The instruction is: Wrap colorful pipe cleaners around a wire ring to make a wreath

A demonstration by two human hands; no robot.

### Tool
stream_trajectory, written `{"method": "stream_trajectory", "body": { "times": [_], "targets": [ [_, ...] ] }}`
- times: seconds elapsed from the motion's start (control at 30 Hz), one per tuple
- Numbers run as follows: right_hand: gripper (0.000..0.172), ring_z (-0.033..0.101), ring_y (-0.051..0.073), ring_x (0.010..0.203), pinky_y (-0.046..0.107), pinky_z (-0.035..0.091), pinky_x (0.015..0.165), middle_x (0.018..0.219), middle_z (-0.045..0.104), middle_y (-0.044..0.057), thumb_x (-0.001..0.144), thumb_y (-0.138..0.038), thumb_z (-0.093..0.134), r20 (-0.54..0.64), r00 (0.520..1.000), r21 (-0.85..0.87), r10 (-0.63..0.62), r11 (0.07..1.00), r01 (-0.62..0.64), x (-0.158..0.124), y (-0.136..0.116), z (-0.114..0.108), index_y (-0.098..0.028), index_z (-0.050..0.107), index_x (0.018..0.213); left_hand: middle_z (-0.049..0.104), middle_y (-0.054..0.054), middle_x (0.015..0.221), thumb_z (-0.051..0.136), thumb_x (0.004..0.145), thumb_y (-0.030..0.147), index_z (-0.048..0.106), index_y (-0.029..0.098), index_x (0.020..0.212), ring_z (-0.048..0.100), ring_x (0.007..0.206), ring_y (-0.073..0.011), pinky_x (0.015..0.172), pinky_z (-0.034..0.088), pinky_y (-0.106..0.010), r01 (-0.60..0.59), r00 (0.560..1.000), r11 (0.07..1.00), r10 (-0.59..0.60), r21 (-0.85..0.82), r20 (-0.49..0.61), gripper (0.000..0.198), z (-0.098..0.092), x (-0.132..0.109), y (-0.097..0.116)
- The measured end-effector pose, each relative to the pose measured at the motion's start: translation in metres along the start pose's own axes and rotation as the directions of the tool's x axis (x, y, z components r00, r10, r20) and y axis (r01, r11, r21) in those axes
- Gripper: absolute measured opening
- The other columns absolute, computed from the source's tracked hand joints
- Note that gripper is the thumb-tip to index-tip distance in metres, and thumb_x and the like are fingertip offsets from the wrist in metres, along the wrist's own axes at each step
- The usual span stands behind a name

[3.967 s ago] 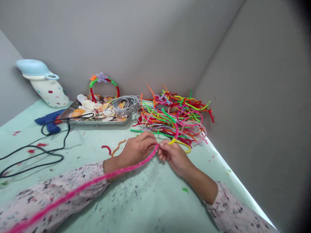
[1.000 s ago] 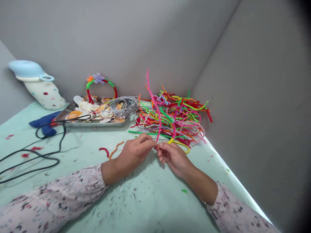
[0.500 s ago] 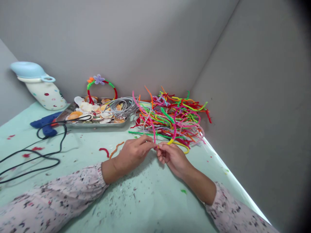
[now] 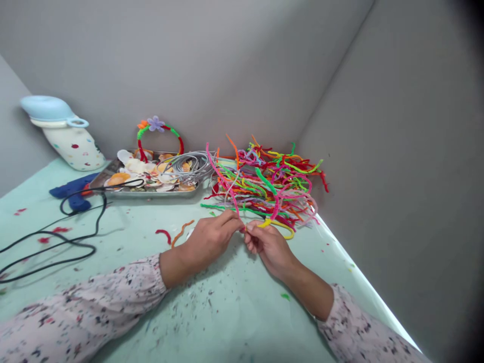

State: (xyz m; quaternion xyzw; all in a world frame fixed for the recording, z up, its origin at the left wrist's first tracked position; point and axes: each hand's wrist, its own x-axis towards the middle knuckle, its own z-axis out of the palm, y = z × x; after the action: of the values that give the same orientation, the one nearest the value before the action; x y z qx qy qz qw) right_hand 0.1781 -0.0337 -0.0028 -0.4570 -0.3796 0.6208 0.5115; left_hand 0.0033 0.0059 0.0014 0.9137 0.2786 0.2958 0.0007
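In the head view my left hand pinches a pink pipe cleaner near its lower end, and its long free end rises past the fingers. My right hand pinches a thin strip wound in yellow, pink and green pipe cleaner; this wrapped length stands up behind the hand. Fingertips of both hands almost meet, and the joint between the strands is mostly hidden there. A yellow loop lies just behind my right hand.
Behind the hands lies a heap of coloured pipe cleaners. To its left are a metal tray of shell-like pieces, a coil of grey wire, a flowered hoop, a blue glue gun with black cord, and a bottle.
My left fingers have slid slightly left along the pink pipe cleaner, which leans a little more. The wrapped strip's top has swung slightly right.
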Motion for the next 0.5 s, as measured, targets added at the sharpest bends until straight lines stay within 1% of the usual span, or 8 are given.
{"method": "stream_trajectory", "body": {
  "times": [0.13, 0.27, 0.4, 0.5],
  "targets": [
    [0.021, 0.048, 0.008, 0.045, 0.02, 0.033, 0.043, 0.056, 0.058, -0.001, 0.072, -0.033, 0.067, 0.002, 1.0, -0.008, -0.009, 1.0, 0.009, 0.0012, 0.0022, -0.0011, -0.015, 0.061, 0.063, 0.063, -0.005, 0.097, 0.042, 0.094, 0.014, 0.062, 0.019, 0.101, 0.063, 0.082, -0.0129, 0.067, 0.05, -0.021, 0.012, 1.0, 1.0, -0.012, -0.023, 0.006, 0.022, 0.0022, -0.0004, 0.0003],
    [0.021, 0.049, 0.008, 0.045, 0.02, 0.034, 0.042, 0.056, 0.058, -0.001, 0.073, -0.034, 0.066, -0.007, 1.0, 0.012, -0.006, 1.0, 0.006, 0.0017, 0.003, -0.0011, -0.015, 0.061, 0.065, 0.064, -0.004, 0.097, 0.045, 0.093, 0.015, 0.062, 0.02, 0.103, 0.063, 0.08, -0.0129, 0.065, 0.05, -0.021, 0.01, 0.999, 1.0, -0.01, -0.002, -0.04, 0.02, 0.0042, -0.0011, -0.001],
    [0.022, 0.049, 0.008, 0.043, 0.02, 0.035, 0.04, 0.055, 0.058, -0.001, 0.075, -0.036, 0.064, -0.01, 1.0, 0.03, 0.012, 0.999, -0.012, 0.0018, 0.0029, -0.0009, -0.016, 0.061, 0.065, 0.065, -0.004, 0.098, 0.047, 0.092, 0.015, 0.06, 0.019, 0.105, 0.063, 0.083, -0.0131, 0.069, 0.05, -0.022, -0.004, 0.997, 1.0, 0.004, 0.002, -0.078, 0.019, 0.0047, -0.0017, -0.0032],
    [0.022, 0.05, 0.009, 0.044, 0.02, 0.035, 0.041, 0.055, 0.058, -0.001, 0.075, -0.035, 0.064, -0.003, 1.0, 0.027, 0.013, 1.0, -0.013, 0.0026, 0.0039, -0.002, -0.016, 0.06, 0.065, 0.065, -0.004, 0.098, 0.047, 0.091, 0.014, 0.06, 0.019, 0.105, 0.063, 0.083, -0.0132, 0.07, 0.05, -0.022, -0.008, 0.999, 0.999, 0.009, 0.031, -0.049, 0.019, 0.0039, -0.0016, -0.0039]
  ]
}}
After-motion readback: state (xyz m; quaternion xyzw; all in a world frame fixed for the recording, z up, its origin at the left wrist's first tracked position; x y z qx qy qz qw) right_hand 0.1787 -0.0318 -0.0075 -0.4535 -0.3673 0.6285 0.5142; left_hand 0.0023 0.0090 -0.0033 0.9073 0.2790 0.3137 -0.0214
